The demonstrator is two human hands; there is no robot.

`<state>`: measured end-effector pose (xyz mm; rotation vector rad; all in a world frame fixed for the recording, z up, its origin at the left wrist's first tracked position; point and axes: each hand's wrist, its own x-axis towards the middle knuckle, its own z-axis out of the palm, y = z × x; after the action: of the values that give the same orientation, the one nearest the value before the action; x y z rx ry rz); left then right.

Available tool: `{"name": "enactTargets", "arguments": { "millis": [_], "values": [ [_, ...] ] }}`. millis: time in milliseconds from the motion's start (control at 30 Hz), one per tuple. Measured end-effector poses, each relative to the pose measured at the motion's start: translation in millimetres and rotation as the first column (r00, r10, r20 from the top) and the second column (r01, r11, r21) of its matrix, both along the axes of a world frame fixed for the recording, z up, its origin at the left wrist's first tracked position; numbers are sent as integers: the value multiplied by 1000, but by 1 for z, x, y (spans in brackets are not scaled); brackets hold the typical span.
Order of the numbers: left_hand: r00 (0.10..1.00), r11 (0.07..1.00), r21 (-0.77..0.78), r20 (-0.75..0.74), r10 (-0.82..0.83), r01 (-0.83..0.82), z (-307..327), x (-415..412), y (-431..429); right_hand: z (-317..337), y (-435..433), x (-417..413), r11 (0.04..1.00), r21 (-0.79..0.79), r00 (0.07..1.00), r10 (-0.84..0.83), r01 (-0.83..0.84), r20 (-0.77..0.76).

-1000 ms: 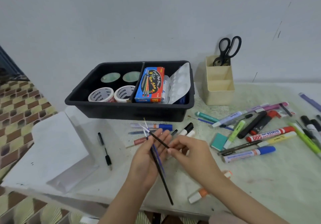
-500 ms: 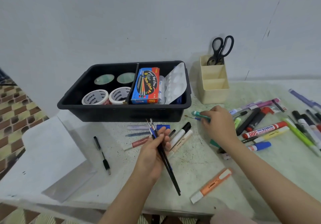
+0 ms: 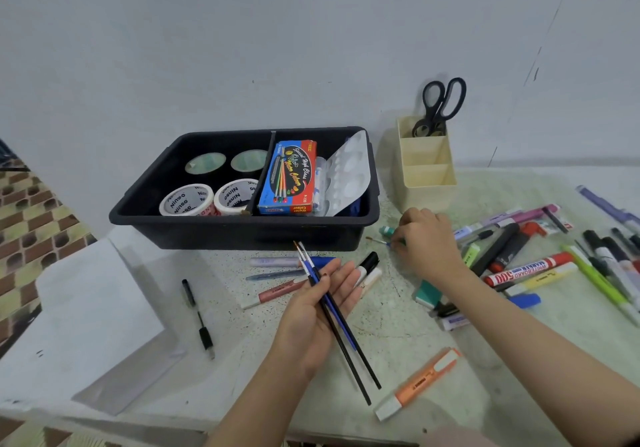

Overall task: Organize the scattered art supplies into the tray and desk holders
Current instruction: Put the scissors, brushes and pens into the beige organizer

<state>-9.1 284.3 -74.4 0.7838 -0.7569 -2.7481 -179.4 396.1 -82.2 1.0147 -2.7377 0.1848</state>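
Left hand (image 3: 308, 325), centre frame: fingers nearly straight, thumb pinning thin dark-handled paintbrushes (image 3: 328, 302). Right hand (image 3: 427, 244) curls over a thin blue-handled brush (image 3: 377, 240) right of centre; grip unclear. Black plastic tray (image 3: 242, 235) partly filled; coloured markers (image 3: 526, 268) lie scattered at right.

Open table (image 3: 408, 335) lies at the front centre; scattered markers (image 3: 530, 270) crowd the right side; scissors (image 3: 440, 107) fill the rear compartment of the holder (image 3: 427, 186).
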Motion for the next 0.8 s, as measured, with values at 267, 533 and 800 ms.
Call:
{"name": "enactTargets", "arguments": {
  "millis": [267,533,800],
  "values": [
    [998,996,-53,-2,-68,67,0,-4,11,2,8,-10,941,-329,987,-24,76,159],
    [965,940,-255,-77,-252,225,13,-20,41,42,37,-17,540,-833,976,85,123,200],
    [976,916,-378,-111,-189,135,28,-70,46,96,76,-13,474,-876,895,349,86,277]
  ]
}}
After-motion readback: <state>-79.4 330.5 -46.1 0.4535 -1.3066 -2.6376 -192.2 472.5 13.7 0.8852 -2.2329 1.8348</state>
